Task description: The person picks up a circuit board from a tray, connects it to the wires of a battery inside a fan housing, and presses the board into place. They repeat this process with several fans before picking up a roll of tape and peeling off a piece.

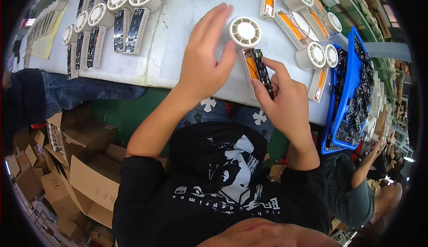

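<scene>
In front of me lies a white handheld fan (244, 32), its round grille away from me and its handle toward me. An orange battery (251, 67) shows inside the handle's cavity. My right hand (286, 96) pinches a slim black circuit board (263, 71) between thumb and forefinger, along the handle's right side. The board covers part of the cavity; whether it is seated there I cannot tell. My left hand (204, 56) is just left of the fan, fingers stretched out and thumb apart, holding nothing.
Several fans with black boards in their handles (136, 30) lie at the left of the white table (174, 28). At the right, fans with orange batteries (290, 26) lie beside a blue bin (337, 109) of black boards. Cardboard boxes (96, 180) stand lower left. Other people (352, 189) sit on both sides.
</scene>
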`<state>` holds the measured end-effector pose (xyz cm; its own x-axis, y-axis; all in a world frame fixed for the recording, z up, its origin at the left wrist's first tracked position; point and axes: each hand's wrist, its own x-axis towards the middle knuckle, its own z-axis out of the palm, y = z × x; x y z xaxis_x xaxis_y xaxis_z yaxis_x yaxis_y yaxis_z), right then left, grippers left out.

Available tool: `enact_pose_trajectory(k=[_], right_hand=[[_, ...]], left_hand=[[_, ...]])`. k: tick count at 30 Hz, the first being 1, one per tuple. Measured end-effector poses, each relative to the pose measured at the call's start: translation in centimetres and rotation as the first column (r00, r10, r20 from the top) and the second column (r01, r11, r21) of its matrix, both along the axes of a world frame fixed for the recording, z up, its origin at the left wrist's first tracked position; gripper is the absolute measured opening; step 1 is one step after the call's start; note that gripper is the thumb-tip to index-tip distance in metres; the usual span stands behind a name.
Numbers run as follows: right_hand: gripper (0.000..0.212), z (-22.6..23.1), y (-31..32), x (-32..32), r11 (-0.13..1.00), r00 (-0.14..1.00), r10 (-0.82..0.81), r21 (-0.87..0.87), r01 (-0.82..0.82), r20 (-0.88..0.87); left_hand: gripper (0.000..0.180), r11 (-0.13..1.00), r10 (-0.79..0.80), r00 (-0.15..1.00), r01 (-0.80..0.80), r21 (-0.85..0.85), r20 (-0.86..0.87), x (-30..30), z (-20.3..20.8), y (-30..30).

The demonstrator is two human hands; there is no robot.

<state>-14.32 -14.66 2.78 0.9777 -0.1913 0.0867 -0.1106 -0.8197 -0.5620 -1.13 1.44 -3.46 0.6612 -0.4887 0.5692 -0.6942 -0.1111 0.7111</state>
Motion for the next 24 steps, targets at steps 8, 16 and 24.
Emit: enact_pose_trajectory(k=[8,16,24], right_hand=[[0.054,-1.7,-0.3,0.3,0.959,0.985,0.121,-0.269,-0.085,0.121],[0.080,2.2,-2.9,0.2,0.914,0.934,0.266,-0.245,-0.322,-0.237],[0.077,-0.2,-1.7,2.0,0.952,0.954,0.287,-0.140,-0.273,0.087]], left_hand=[[0.088,0.982,-0.139,0.941,0.171,0.080,-0.310,-0.1,0.8,-0.6],[0.092,0.975,-0.180,0.890,0.218,0.046,-0.418,0.0,1.2,-1.5],[0.088,0.967,-0.248,0.851,0.249,-0.061,-0.463,1.4,0.8,-1.5]])
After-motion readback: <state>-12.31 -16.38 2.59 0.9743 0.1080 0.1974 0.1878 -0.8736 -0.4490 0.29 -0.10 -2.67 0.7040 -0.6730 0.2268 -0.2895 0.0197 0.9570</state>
